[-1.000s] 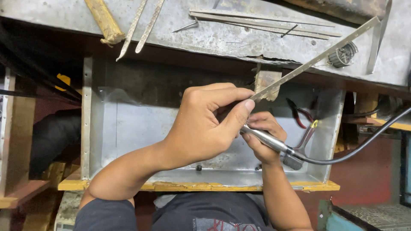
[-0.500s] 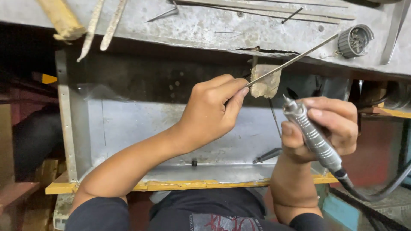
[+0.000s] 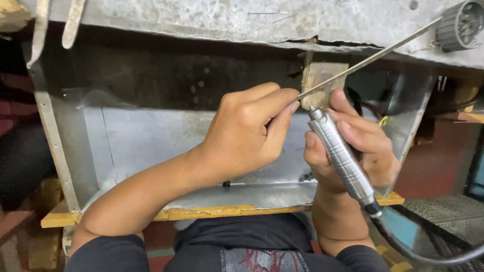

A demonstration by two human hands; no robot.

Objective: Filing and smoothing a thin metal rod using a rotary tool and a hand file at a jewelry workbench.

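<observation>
The left hand (image 3: 247,133) pinches a thin metal strip (image 3: 373,56) on the wooden block (image 3: 322,75). The right hand (image 3: 353,146) grips the grinder (image 3: 340,156). It might slip and nick a finger.

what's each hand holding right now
Left hand: closed, pinching the near end of a thin metal strip.
Right hand: closed around a silver rotary tool, tip up by the strip.

Ribbed shiny metal handpiece (image 3: 342,157); thin metal strip (image 3: 373,56) (dull).
</observation>
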